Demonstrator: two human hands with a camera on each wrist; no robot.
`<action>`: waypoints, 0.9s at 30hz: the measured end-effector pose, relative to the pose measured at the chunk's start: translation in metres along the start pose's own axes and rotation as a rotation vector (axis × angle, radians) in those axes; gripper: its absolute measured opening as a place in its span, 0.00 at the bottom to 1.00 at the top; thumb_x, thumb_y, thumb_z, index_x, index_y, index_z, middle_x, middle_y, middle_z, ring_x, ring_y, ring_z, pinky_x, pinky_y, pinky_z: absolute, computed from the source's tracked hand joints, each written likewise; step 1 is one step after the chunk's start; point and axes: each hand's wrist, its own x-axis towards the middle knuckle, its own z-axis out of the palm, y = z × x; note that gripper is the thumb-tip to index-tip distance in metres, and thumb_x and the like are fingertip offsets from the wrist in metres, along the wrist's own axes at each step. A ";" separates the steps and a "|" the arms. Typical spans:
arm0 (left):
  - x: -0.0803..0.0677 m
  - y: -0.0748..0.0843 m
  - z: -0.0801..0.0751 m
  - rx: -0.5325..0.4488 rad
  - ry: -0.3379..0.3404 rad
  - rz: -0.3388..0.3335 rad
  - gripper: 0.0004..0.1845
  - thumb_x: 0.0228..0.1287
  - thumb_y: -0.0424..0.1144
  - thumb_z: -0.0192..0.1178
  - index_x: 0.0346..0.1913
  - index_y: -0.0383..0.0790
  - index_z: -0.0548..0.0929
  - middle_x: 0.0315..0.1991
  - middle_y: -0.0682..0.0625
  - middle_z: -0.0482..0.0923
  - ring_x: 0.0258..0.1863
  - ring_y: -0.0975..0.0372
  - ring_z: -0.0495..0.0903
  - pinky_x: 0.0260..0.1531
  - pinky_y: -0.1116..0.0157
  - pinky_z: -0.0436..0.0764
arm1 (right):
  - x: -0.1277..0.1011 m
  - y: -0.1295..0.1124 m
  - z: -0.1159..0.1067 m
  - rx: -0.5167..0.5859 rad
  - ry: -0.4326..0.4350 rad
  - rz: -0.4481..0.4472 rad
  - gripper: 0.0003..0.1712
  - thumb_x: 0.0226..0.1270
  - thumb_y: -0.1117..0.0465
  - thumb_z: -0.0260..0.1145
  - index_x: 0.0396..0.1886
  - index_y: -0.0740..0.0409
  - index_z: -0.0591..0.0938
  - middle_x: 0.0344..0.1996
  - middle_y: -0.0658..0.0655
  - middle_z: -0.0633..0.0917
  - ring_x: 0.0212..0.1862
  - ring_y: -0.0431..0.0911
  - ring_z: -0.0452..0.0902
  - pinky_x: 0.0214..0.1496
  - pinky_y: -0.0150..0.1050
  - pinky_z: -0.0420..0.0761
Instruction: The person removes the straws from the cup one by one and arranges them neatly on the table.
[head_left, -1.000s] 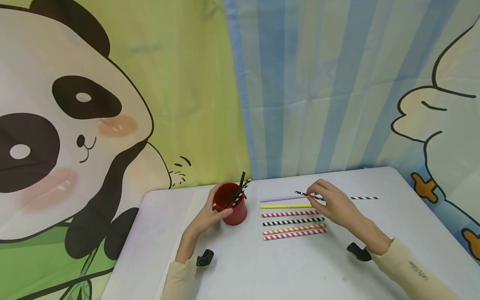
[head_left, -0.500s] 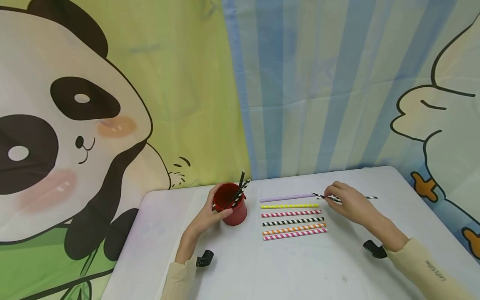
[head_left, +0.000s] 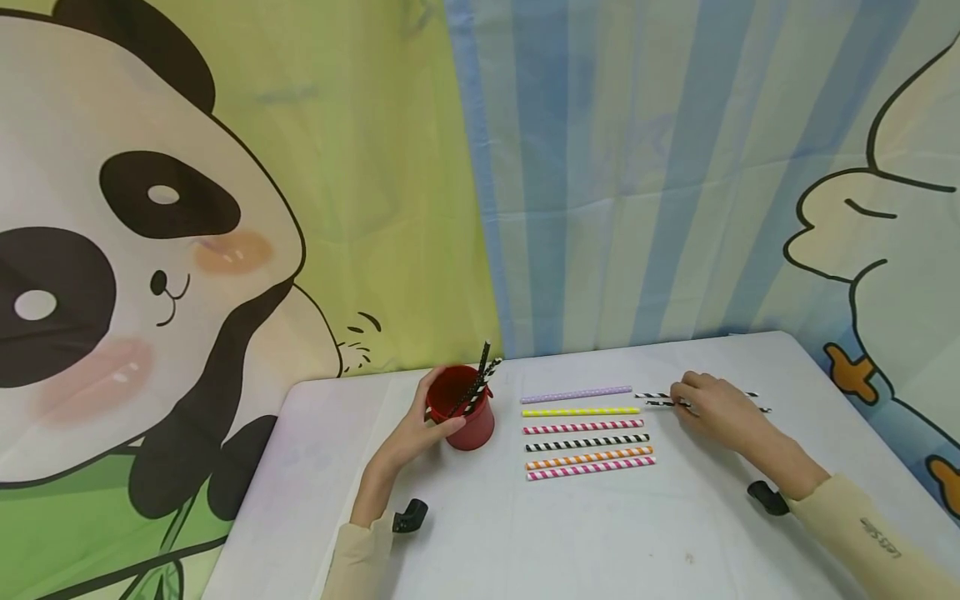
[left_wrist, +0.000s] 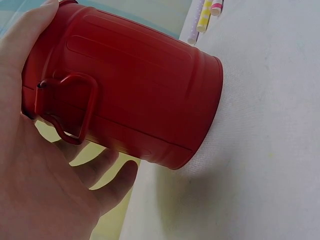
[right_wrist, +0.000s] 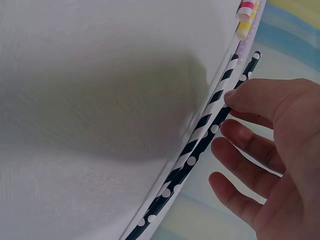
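Observation:
My left hand [head_left: 420, 427] grips a red metal cup [head_left: 471, 423] near the table's back left; the left wrist view shows palm and fingers [left_wrist: 45, 190] wrapped round the cup [left_wrist: 135, 95] beside its handle. Two dark patterned straws [head_left: 480, 379] stand in it. My right hand [head_left: 708, 408] rests at the back right, its fingers relaxed and spread. One fingertip [right_wrist: 235, 100] touches a black dotted straw [right_wrist: 210, 131] lying flat against a black-and-white striped straw [right_wrist: 215, 95]. Both straws [head_left: 660, 400] lie side by side on the table.
Several coloured straws lie in a neat row at the table's middle, from purple [head_left: 576, 392] at the back to pink [head_left: 591, 468] at the front. The white table [head_left: 600, 533] ends at a cartoon fabric backdrop [head_left: 225, 250] behind.
My right hand carried the black dotted straw rightward and laid it beside the striped one. Its pinch has loosened. The left hand and the cup stayed still.

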 end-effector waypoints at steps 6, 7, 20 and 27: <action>0.000 0.002 0.000 0.009 0.002 0.007 0.49 0.63 0.45 0.69 0.79 0.64 0.48 0.75 0.55 0.56 0.76 0.53 0.56 0.71 0.36 0.61 | -0.002 0.002 0.003 -0.023 -0.019 0.017 0.11 0.50 0.67 0.78 0.31 0.54 0.84 0.29 0.49 0.78 0.27 0.41 0.72 0.27 0.39 0.75; -0.001 0.002 0.000 0.009 0.002 0.007 0.49 0.63 0.45 0.69 0.79 0.63 0.48 0.75 0.55 0.56 0.76 0.52 0.55 0.70 0.36 0.61 | -0.002 0.001 0.003 -0.022 -0.030 0.028 0.10 0.51 0.67 0.78 0.31 0.54 0.84 0.29 0.50 0.79 0.27 0.42 0.72 0.28 0.40 0.75; -0.001 0.002 0.000 -0.002 0.001 -0.009 0.49 0.64 0.42 0.69 0.79 0.64 0.48 0.75 0.53 0.56 0.76 0.52 0.54 0.71 0.35 0.59 | -0.002 -0.001 0.006 -0.036 -0.073 0.089 0.09 0.52 0.68 0.77 0.30 0.54 0.85 0.29 0.50 0.79 0.28 0.44 0.73 0.29 0.41 0.76; -0.003 0.006 0.001 -0.004 -0.007 -0.028 0.50 0.65 0.41 0.67 0.80 0.60 0.45 0.76 0.49 0.54 0.77 0.50 0.52 0.72 0.35 0.55 | -0.003 -0.001 0.007 -0.030 -0.070 0.085 0.09 0.51 0.68 0.78 0.30 0.53 0.85 0.28 0.49 0.79 0.27 0.43 0.73 0.28 0.40 0.76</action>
